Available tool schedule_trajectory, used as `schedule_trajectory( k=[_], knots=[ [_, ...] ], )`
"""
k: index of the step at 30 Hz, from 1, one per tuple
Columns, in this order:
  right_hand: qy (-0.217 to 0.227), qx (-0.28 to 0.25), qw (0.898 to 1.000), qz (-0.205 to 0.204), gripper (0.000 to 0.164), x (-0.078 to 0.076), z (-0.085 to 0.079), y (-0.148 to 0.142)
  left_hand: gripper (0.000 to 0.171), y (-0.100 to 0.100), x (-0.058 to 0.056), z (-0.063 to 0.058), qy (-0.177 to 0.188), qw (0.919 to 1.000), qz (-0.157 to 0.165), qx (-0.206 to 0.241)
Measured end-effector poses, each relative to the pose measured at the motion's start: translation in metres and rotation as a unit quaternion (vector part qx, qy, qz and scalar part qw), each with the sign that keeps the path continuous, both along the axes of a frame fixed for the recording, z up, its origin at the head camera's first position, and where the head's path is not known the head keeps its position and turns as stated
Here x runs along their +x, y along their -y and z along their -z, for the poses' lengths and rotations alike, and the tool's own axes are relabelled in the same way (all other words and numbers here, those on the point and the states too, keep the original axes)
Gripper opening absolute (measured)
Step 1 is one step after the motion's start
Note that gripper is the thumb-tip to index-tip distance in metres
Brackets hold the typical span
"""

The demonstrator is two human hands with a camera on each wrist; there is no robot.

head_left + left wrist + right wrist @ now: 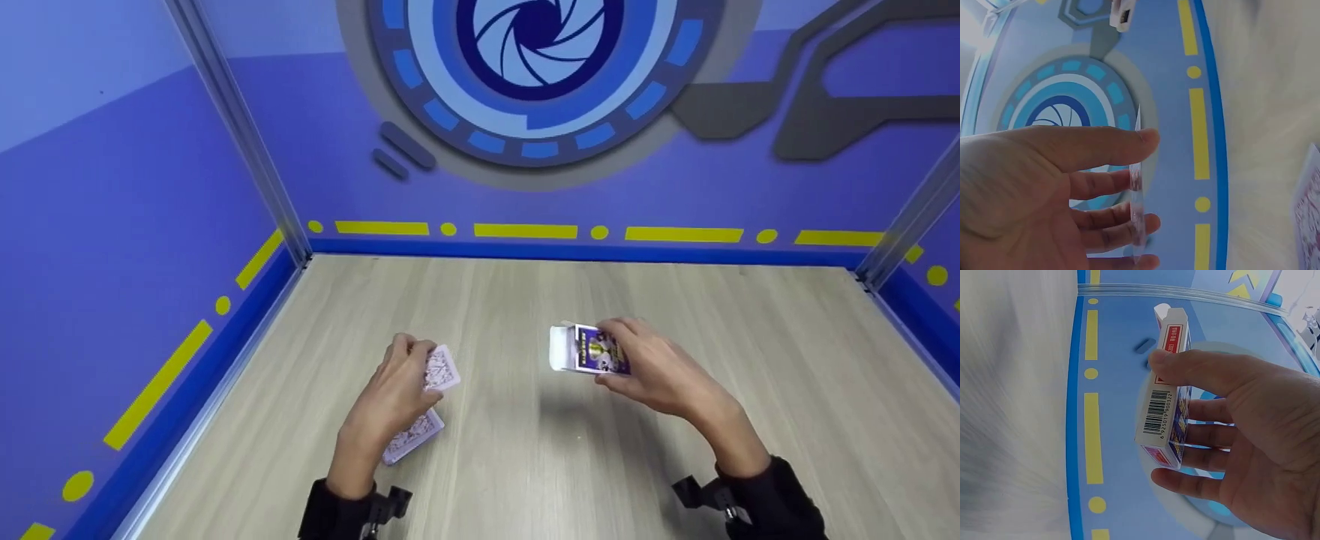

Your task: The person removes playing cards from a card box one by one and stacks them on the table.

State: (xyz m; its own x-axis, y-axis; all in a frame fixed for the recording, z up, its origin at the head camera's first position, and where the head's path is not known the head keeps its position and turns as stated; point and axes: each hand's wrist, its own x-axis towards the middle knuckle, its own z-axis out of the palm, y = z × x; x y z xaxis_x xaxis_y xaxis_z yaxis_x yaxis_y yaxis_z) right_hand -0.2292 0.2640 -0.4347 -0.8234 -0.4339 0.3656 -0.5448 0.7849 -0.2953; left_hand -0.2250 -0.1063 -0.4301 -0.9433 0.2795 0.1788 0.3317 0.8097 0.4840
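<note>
Head view, left hand (386, 397): here we have thumb and fingers closed to a narrow pinch on a playing card (441, 369), patterned side towards us, a busy dark print framed by a pale lilac border.
Head view, tabletop (510, 457): just below that hand and partly hidden by it lies a second card (414, 439) with matching print; whether it tops a stack, we can't tell.
Head view, right hand (664, 371): we find it well apart from the left, gripping a card box (602, 350) above the wood-grain surface.
Head view, box front: dark purple, and look, a golden cup with yellow lettering; the white end flap (560, 348) stands open, pointing left.
Left wrist view, pinch: we get the held card nearly edge-on, a slim sliver between thumb and spread fingers, too thin for us to count layers.
Right wrist view, grip: thumb on one narrow side, fingers behind, and we see the box tilted, open end up.
Right wrist view, box side: white, with a black barcode (1157, 413) and, partly under the thumb, a red printed panel (1172, 340).
</note>
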Motion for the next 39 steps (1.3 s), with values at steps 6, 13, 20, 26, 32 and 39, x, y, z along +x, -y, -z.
schedule_trajectory(
  k=[6, 13, 20, 26, 32, 39],
  knots=[
    [0.005, 0.003, 1.000, 0.004, 0.068, 0.000, -0.001, 0.000, 0.062, 0.009, 0.002, 0.011, 0.028, 0.9989, -0.031, -0.020],
    [0.011, 0.004, 1.000, 0.007, 0.067, 0.000, -0.001, 0.000, 0.060, 0.010, 0.005, 0.027, 0.027, 0.9980, -0.034, -0.045],
    [0.017, 0.009, 1.000, 0.009, 0.069, 0.001, -0.001, 0.001, 0.058, 0.013, 0.007, 0.040, 0.050, 0.9962, -0.046, -0.054],
    [0.013, 0.010, 1.000, 0.005, 0.068, 0.001, -0.001, 0.002, 0.057, 0.014, 0.005, 0.050, 0.067, 0.9940, -0.057, -0.065],
    [0.009, 0.015, 1.000, 0.001, 0.068, 0.001, -0.001, 0.002, 0.051, 0.013, 0.005, 0.055, 0.070, 0.9936, -0.060, -0.065],
    [0.012, 0.016, 1.000, -0.001, 0.068, 0.001, -0.002, 0.001, 0.054, 0.014, 0.007, 0.050, 0.091, 0.9924, -0.060, -0.058]
  ],
)
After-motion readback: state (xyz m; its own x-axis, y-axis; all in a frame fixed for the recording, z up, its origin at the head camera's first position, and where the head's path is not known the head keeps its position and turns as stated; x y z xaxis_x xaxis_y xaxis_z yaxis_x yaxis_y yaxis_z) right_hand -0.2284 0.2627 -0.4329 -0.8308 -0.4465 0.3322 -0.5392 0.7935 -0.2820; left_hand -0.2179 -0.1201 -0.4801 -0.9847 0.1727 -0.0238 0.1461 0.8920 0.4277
